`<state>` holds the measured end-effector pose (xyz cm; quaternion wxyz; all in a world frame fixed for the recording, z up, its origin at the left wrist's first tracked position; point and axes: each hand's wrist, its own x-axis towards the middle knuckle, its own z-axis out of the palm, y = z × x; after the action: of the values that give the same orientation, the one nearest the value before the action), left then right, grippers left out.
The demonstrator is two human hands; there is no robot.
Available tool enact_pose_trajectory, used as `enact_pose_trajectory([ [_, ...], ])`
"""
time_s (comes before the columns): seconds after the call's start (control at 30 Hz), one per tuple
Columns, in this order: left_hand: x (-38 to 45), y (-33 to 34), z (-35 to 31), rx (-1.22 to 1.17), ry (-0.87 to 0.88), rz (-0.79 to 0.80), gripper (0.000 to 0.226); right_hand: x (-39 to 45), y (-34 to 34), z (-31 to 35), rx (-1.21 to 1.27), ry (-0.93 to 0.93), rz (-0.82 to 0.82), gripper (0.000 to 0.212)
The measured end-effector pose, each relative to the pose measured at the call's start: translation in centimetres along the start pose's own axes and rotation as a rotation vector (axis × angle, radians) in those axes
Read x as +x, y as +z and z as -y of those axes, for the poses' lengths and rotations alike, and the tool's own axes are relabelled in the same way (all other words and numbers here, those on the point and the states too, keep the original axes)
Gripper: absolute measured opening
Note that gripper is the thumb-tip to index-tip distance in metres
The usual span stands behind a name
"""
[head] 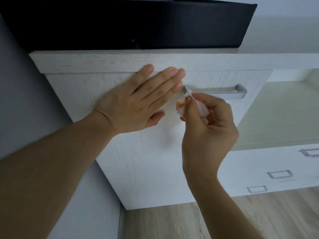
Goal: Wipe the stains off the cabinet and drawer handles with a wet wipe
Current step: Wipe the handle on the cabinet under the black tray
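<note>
The right hand pinches a crumpled wet wipe, marked with an orange stain, against the left end of the silver handle on the white cabinet door. The left hand lies flat on the door just beside it, fingers straight and close together, covering the door's upper part. A black box sits on the cabinet top. Three smaller drawer handles show lower right, above the wood floor.
</note>
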<state>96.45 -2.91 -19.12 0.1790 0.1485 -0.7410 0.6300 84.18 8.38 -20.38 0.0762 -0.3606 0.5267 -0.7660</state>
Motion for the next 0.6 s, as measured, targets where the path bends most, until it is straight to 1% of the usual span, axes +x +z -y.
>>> enact_pose_trajectory([
  [0.13, 0.0, 0.0, -0.1, 0.003, -0.006, 0.0, 0.07, 0.3, -0.4, 0.0, 0.069, 0.061, -0.031, 0.008],
  [0.23, -0.1, 0.2, -0.1, -0.008, -0.021, -0.007, 0.071, 1.6, -1.7, -0.5, 0.122, 0.129, -0.109, 0.004],
  [0.43, -0.1, 0.3, -0.2, -0.001, -0.021, -0.005, 0.072, 3.9, -3.7, -0.9, 0.17, 0.138, -0.151, 0.009],
  [0.6, -0.1, 0.4, -0.2, 0.004, -0.021, -0.011, 0.071, 5.8, -4.3, -0.9, 0.196, 0.164, -0.251, 0.015],
])
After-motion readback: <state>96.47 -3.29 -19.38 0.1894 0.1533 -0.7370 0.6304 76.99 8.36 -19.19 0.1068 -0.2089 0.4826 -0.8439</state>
